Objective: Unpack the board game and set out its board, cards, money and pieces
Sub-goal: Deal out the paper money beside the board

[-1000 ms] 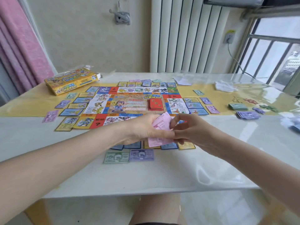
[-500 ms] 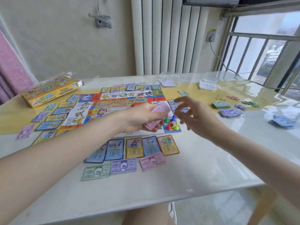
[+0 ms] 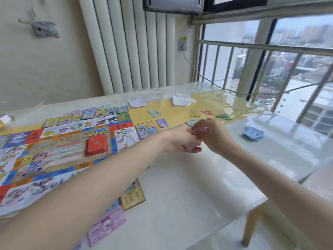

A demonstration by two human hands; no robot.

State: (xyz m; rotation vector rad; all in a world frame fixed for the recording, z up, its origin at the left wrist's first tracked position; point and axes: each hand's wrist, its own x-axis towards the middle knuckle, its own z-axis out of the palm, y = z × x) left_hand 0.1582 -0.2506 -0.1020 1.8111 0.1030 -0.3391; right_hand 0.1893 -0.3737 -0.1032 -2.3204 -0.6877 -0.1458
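Your left hand gripped pink money above table, right of board; your right hand pinched top note. Notes mostly hidden, blurred.

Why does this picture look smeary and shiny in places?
Head view: motion blur softens the hands, left and right, and the pink notes they hold; window daylight glares off the glossy table; the wide lens bends the window railing.

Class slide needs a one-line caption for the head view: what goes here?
Both hands, left and right, hold pink play money beside the laid-out game board.
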